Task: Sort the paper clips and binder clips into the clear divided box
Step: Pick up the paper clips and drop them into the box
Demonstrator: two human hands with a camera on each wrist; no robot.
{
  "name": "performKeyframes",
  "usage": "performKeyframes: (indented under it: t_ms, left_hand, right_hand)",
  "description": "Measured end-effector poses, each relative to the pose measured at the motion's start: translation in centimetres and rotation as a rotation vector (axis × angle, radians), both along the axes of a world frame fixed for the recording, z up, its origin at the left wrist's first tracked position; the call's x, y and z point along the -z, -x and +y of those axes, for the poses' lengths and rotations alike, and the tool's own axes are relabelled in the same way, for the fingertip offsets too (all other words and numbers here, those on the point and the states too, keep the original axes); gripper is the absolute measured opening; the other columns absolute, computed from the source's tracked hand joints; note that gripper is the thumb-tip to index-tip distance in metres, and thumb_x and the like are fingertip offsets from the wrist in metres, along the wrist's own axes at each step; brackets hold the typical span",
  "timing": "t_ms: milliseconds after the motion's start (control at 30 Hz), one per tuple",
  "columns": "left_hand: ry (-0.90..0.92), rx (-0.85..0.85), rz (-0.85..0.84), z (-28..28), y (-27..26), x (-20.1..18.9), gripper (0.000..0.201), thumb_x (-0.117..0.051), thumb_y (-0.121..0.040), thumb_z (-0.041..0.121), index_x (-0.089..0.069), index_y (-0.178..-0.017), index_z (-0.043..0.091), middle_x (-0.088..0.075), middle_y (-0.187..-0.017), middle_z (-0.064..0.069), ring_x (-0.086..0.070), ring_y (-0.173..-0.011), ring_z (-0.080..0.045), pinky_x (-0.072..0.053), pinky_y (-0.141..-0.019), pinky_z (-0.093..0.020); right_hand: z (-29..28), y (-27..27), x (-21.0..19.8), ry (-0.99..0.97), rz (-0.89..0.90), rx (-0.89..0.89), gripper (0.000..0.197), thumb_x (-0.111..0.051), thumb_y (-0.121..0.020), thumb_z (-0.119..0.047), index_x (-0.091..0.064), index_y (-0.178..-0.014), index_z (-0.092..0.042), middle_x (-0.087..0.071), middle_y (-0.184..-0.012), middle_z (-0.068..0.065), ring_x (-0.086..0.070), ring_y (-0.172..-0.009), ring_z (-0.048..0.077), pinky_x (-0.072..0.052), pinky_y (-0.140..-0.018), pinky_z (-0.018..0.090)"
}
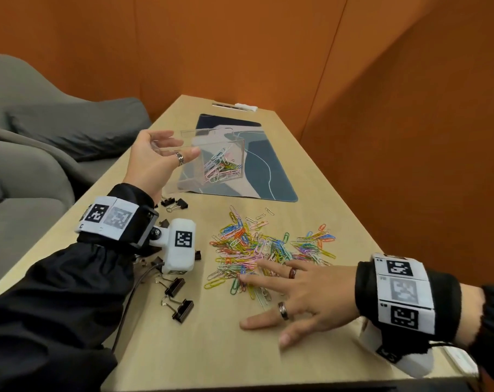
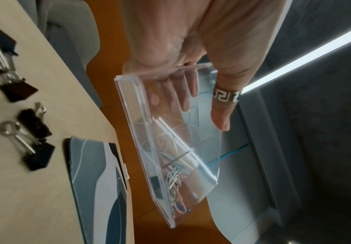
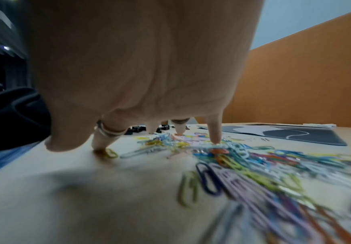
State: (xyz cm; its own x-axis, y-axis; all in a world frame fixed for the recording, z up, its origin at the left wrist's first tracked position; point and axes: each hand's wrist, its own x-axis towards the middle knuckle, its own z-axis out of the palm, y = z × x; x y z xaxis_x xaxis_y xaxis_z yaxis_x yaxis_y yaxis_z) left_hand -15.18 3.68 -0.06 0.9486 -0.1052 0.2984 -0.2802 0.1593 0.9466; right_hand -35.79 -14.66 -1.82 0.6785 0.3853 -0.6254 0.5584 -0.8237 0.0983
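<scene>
My left hand holds the clear divided box up off the tabletop, thumb across one face and fingers spread behind the other, as the left wrist view shows through the plastic. I have it tipped so that the coloured paper clips already inside slide into the low corner of their compartment and stay clear of the opening; I judge the tilt also presents that opening toward the loose pile for the next load. My right hand lies flat and spread, palm down, at the near edge of the loose paper clips, fingertips touching the clips and holding nothing. In the right wrist view one ringed finger comes down right at a single yellow clip. The splayed fingers look set to rake clips together, since thin wire lying flat on wood is hard to pinch one at a time. The black binder clips lie in their own group on my left, near and partly under the raised forearm, apart from the pile, so the two sorts are not mixed. None of them is visibly in the box yet. A patterned desk mat lies beyond the box, which hangs above its near edge.
</scene>
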Motion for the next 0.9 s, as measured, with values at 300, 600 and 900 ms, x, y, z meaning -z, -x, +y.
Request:
performKeyframes:
  t_ms: [300,600,900]
  left_hand:
    - [-0.010,-0.013,-0.006,0.4,0.3,0.7,0.058,-0.078,-0.072,0.013,-0.047,-0.121,0.012,-0.060,-0.099,0.008,-0.059,-0.081,0.005,-0.045,-0.067,-0.010]
    - [-0.035,0.004,-0.002,0.1,0.6,1.2,0.056,-0.078,-0.072,0.011,-0.048,-0.119,0.010,-0.060,-0.100,0.004,-0.057,-0.081,0.003,-0.046,-0.063,-0.009]
    - [-0.042,0.018,0.000,0.1,0.7,1.3,0.057,-0.078,-0.071,0.011,-0.047,-0.119,0.010,-0.060,-0.102,0.003,-0.058,-0.085,0.000,-0.043,-0.067,-0.013]
  right_hand:
    - [1.4,-3.6,0.2,-0.151,-0.059,0.114,0.051,-0.022,-0.097,-0.052,0.000,-0.142,-0.053,0.023,-0.155,-0.014,0.023,-0.143,0.017,0.001,-0.117,0.051]
    - [0.5,-4.8,0.6,-0.087,-0.028,0.165,0.053,-0.028,-0.097,-0.049,-0.011,-0.147,-0.041,0.005,-0.158,-0.014,0.011,-0.146,0.013,-0.003,-0.119,0.045]
    - [1.2,-9.5,-0.3,-0.322,-0.029,0.383,0.083,-0.067,-0.079,-0.048,-0.018,-0.145,-0.044,-0.001,-0.158,-0.008,-0.002,-0.146,0.016,-0.010,-0.119,0.041]
